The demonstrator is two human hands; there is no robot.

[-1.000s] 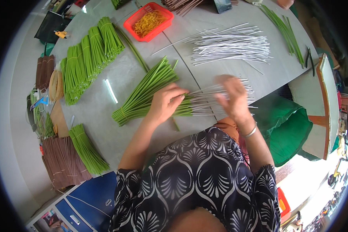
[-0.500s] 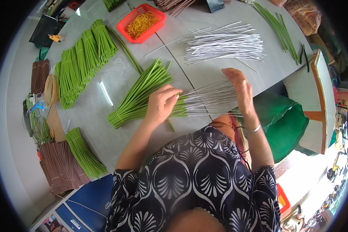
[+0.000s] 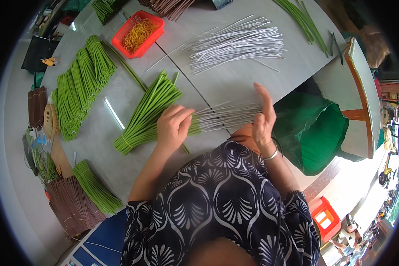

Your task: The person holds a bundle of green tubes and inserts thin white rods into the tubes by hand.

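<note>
Green stem bundle point(image 3: 150, 107) lies on the grey bench point(image 3: 292, 62), toward the near edge, in front of the person. Its tied end, with a thin band point(image 3: 126, 141) round it, points to the bench's left edge; the other end fans out. Thin grey wires point(image 3: 228, 116) stick out of its near-side stems and run toward the right edge.

Left hand point(image 3: 174, 126) sits over the bundle about where green meets wire. Its forefinger and thumb are drawn close to each other; cannot tell if anything is pinched between. Right hand point(image 3: 265, 115) is at the free wire ends, palm side turned to them, forefinger stretched away from the thumb, not clamped on anything. Ends look to be at or just beside the palm; exact contact unclear.

Handling, my judgement: each piece light, whole bundle modest. Stems look smooth, springy, a bit slippery on each other, so the loose end will probably splay if lifted unsupported. Wires look thin and stiffish but bendable; long bare lengths could kink, cross or poke skin. Nothing looks brittle.

Best hold: wrap the fingers round the green part just past the band, second support under the fan. Wires: gather several close to the stems, where they flex least; tips want a flat palm, not a hard pinch. Don't carry by the tips, they'd likely slide out.
</note>
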